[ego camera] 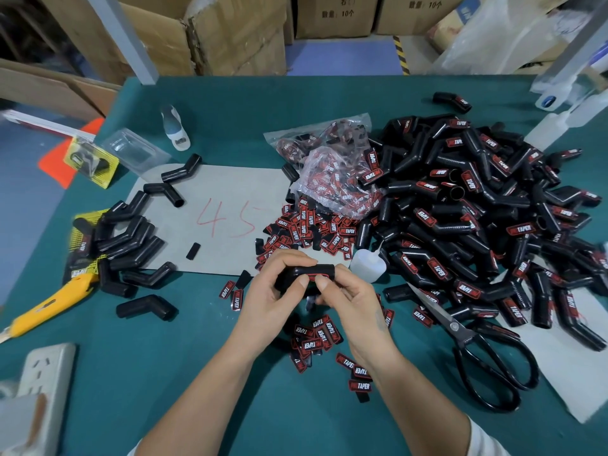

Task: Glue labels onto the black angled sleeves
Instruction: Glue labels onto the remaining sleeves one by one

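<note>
Sleeve in hand: one black angled sleeve (307, 273) held over the table (230, 100), near its front edge.
Left hand (274, 291): fingers curled round the sleeve's left end, thumb on top.
Right hand (348, 296): grips the right end, thumb pressing a red label (317, 277) onto it.
Done: the large labelled pile (477, 205) on the right.
Left: the smaller bare pile (128, 232) on the left, seemingly unlabelled.
Supplies: loose labels (302, 228) and a glue bottle (367, 263) just beyond the hands.
Progress: judged well past halfway.
</note>
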`<state>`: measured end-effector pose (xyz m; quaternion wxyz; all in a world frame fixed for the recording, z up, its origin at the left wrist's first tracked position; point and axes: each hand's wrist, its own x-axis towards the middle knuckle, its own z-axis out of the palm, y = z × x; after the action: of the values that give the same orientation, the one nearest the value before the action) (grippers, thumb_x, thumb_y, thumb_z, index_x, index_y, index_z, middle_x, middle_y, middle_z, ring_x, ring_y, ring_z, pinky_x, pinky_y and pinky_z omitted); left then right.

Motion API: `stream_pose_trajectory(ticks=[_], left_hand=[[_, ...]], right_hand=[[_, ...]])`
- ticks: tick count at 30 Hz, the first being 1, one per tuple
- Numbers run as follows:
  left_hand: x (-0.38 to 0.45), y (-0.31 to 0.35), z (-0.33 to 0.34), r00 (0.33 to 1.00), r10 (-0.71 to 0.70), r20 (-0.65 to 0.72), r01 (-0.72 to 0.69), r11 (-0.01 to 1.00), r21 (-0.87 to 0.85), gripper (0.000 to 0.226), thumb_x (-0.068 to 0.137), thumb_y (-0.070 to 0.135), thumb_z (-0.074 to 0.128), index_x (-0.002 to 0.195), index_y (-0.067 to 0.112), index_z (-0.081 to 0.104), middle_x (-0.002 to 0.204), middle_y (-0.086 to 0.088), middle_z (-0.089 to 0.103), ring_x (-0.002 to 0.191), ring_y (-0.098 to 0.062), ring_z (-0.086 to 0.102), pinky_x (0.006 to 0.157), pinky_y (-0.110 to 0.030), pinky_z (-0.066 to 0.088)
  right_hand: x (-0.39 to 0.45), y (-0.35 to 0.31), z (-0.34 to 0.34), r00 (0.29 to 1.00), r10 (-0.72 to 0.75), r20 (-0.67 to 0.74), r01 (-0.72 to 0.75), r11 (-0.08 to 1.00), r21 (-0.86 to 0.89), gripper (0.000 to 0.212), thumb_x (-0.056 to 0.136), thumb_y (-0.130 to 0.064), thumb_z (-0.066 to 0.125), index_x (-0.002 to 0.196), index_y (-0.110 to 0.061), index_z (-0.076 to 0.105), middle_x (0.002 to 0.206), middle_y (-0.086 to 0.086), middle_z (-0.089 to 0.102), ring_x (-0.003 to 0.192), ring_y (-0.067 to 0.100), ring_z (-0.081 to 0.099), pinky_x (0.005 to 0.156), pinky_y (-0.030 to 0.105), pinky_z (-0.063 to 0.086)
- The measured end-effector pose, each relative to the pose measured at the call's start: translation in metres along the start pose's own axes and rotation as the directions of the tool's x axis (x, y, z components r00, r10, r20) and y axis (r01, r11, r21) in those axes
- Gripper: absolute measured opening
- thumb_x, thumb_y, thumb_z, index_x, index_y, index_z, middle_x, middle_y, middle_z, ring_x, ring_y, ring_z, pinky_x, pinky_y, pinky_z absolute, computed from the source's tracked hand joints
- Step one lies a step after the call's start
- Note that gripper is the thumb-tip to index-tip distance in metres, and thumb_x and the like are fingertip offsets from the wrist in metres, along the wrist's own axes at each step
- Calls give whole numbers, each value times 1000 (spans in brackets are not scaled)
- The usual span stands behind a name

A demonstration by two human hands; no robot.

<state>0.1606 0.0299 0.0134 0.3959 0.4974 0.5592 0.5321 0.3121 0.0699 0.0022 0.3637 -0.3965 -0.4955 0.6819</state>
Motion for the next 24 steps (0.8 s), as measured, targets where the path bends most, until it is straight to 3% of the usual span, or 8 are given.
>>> stream_pose_trajectory(ticks=[2,4,9,13,16,19,24], left_hand=[[0,-2,0,1000,-10,-15,10,1000,-18,19,95,8,61,110,15,70,115,-8,65,116,-20,61,102,-22,44],[0,-2,-1,999,-20,-26,19,999,-38,19,93,17,60,109,20,71,115,-6,65,115,-20,61,101,-22,44],[1,-1,-2,999,-29,-40,26,998,-54,22,93,22,60,107,35,72,114,1,66,115,-17,62,100,-20,44],[1,-5,-4,999,-9,-43,8,1000,-25,21,95,23,61,111,31,72,116,2,66,117,-21,62,101,-22,45],[3,-6,-5,988,112,-107,-100,988,116,21,99,21,62,117,29,69,119,4,64,118,-25,61,103,-30,47],[3,-10,-4,947,296,-123,-246,917,312,16,101,15,63,114,18,70,120,-1,63,117,-23,62,103,-28,46],[2,-14,-5,913,393,-110,-312,846,433,15,100,15,68,107,10,81,128,-1,63,119,-24,64,98,-35,51]], right_hand=[[0,2,-1,1000,-10,6,10,1000,-14,26,93,-39,63,106,-24,79,78,-18,56,75,6,55,90,61,52],[1,3,-1,1000,-13,16,14,1000,-27,24,95,-39,61,104,-26,78,77,-24,52,72,3,53,89,58,54],[1,0,-1,999,-13,36,16,997,-72,22,96,-42,57,80,-34,69,74,-19,46,72,2,52,86,46,52],[1,-1,-4,999,5,45,-1,996,-92,30,98,-44,57,80,-21,66,74,-11,43,75,7,53,85,41,50],[1,-7,-6,998,26,59,-21,996,-84,30,102,-43,54,75,-38,67,70,-5,41,75,11,55,81,28,48],[1,-9,-8,997,46,61,-42,997,-64,40,101,-48,52,71,-23,56,69,-1,42,73,13,55,80,29,45],[-1,-10,-5,987,117,107,-130,985,118,39,106,-35,49,72,-18,58,70,-1,41,66,14,39,77,26,50]])
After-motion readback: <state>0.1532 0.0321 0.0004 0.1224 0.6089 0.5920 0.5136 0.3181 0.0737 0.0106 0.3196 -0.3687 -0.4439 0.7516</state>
